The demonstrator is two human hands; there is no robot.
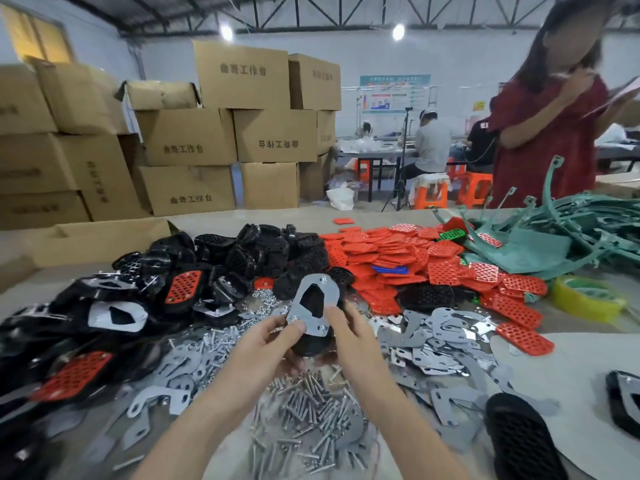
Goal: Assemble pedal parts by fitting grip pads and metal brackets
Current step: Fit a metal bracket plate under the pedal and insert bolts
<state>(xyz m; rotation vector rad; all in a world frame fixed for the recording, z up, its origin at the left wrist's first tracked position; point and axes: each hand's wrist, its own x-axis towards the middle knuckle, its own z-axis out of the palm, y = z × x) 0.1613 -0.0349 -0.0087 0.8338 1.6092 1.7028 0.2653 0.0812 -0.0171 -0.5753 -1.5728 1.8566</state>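
Note:
I hold a black pedal body (311, 342) upright above the table, with a grey metal bracket (329, 292) lying against its back; screw ends show at the bracket's corners. My left hand (266, 344) grips the pedal's lower left, thumb pressed on the bracket's corner. My right hand (349, 337) grips the right side, a finger on the bracket's lower edge. Loose screws (311, 410) lie in a heap below my hands. Orange grip pads (391, 258) are piled at centre right, black pedal bodies (242, 258) at centre left, and loose grey brackets (446, 341) to the right.
Pedals with orange pads and brackets fitted (114, 317) are heaped on the left. Green plastic frames (571, 230) and a yellow tape roll (585, 299) sit at the far right. A person in red (543, 133) stands across the table. Cardboard boxes (187, 136) are stacked behind.

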